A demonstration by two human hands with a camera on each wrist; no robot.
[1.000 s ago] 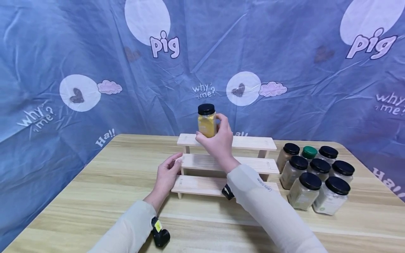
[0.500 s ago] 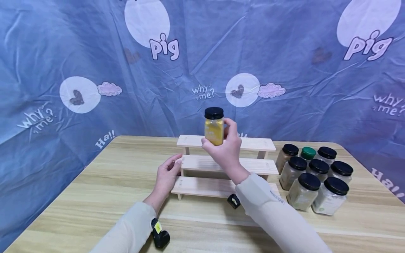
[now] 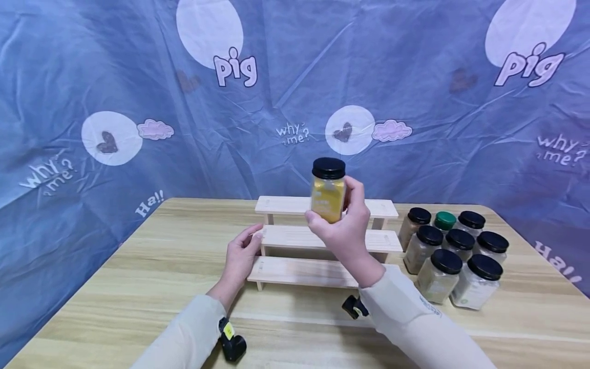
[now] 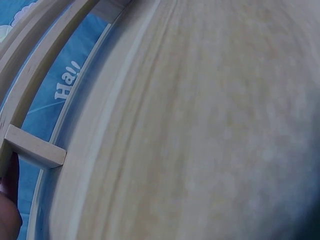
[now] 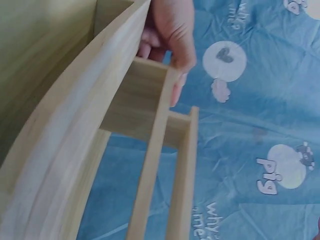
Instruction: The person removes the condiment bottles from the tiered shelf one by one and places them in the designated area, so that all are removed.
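Observation:
In the head view my right hand (image 3: 348, 220) holds up a spice jar (image 3: 328, 192) of yellow powder with a black lid. Thumb and fingers grip its lower body, and the jar stands nearly upright in front of the top tier. A three-tier wooden display rack (image 3: 295, 237) stands on the table behind and below it. At the rack's left end my left hand (image 3: 239, 256) grips the end of the middle tier between thumb and fingers. The right wrist view shows that left hand (image 5: 174, 35) at the tier's end from another side.
Right of the rack, several square jars with black lids stand grouped, among them a white-filled jar (image 3: 476, 284) and a green-lidded jar (image 3: 444, 221). A blue printed cloth (image 3: 258, 169) hangs behind the wooden table (image 3: 152, 287).
My right hand has drawn the yellow jar rightward, down and nearer to me, away from over the top tier. The left hand has stayed at the rack's end.

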